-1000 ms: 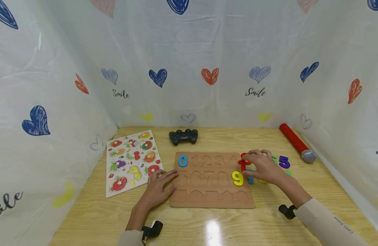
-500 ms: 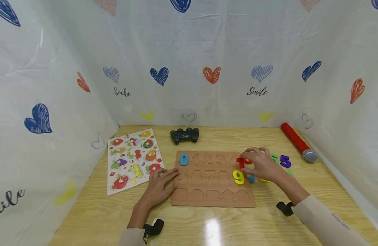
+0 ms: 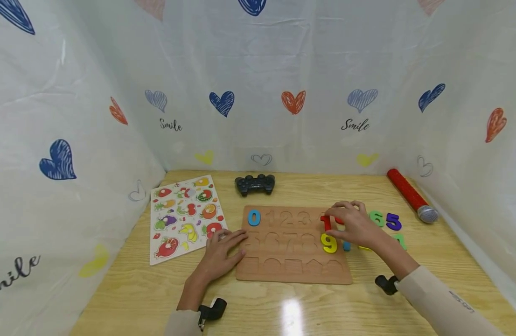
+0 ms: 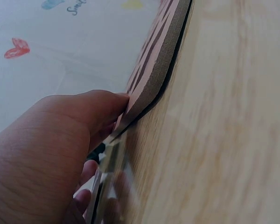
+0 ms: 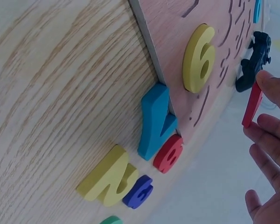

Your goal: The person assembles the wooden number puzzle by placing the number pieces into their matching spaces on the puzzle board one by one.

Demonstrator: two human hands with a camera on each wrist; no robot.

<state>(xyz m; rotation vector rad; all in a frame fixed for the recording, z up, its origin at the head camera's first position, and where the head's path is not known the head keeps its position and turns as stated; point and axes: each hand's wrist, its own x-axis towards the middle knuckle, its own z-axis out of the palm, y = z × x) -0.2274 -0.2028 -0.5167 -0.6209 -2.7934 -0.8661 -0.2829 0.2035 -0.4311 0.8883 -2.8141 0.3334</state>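
In the head view my right hand [image 3: 353, 224] pinches a red number 1 [image 3: 327, 223] between thumb and fingers, over the board's right end. The right wrist view shows this red piece [image 5: 253, 105] edge-on between the fingertips. A blue 0 [image 3: 254, 218] sits at the top left of the brown wooden puzzle board [image 3: 283, 275]. Near the right edge a yellow 9 [image 3: 329, 243] lies on the board. My left hand [image 3: 220, 254] rests at the board's left edge, fingers extended and touching it; in the left wrist view the thumb [image 4: 102, 102] is against the edge.
Right of the board lie loose numbers, among them a green 6 [image 3: 376, 218], a purple 5 [image 3: 393, 221], a blue piece [image 5: 154, 123] against the board's edge and a yellow one [image 5: 107, 179]. Around stand a fruit puzzle [image 3: 178, 255], a black game controller [image 3: 255, 185] and a red microphone [image 3: 409, 191].
My right hand has shifted slightly left with the red 1, which has turned a little in the fingers. The left hand has stayed at the board's edge. The head view has shifted slightly.
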